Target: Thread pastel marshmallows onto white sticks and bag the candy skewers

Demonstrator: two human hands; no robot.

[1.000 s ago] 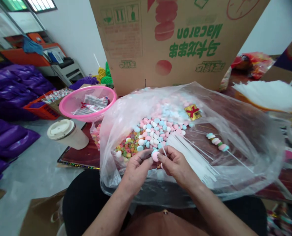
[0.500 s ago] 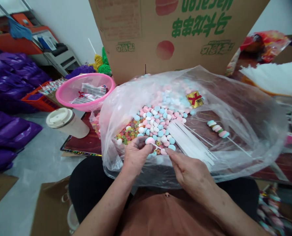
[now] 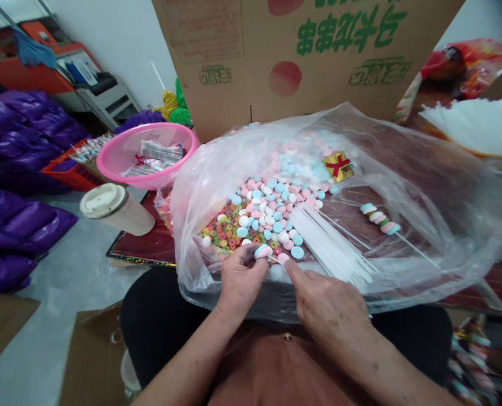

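My left hand point(image 3: 244, 276) pinches pink and blue marshmallows point(image 3: 263, 252) between thumb and fingers. A thin white stick point(image 3: 275, 259) runs from them towards my right hand point(image 3: 324, 293), whose fingers are closed on its other end. Beside the right fingertip lies a pink marshmallow point(image 3: 283, 258). Just beyond my hands is a pile of pink, white and blue marshmallows point(image 3: 271, 211), with small coloured rings point(image 3: 225, 228) to its left. A bundle of white sticks point(image 3: 329, 242) lies to the right. Farther right rests a finished-looking marshmallow skewer point(image 3: 380, 219) on its stick.
A clear plastic bag point(image 3: 217, 163) spreads under and over the sweets. At the back stands a large cardboard box point(image 3: 242, 96). On the left are a pink basket point(image 3: 147, 180) with packets and a lidded cup point(image 3: 124, 211). A gold packet point(image 3: 338, 166) lies towards the back right.
Both hands have shifted slightly to the right in view, still joined by the stick. More blue now shows beside the pink in my left fingers. The whole view has moved a little.
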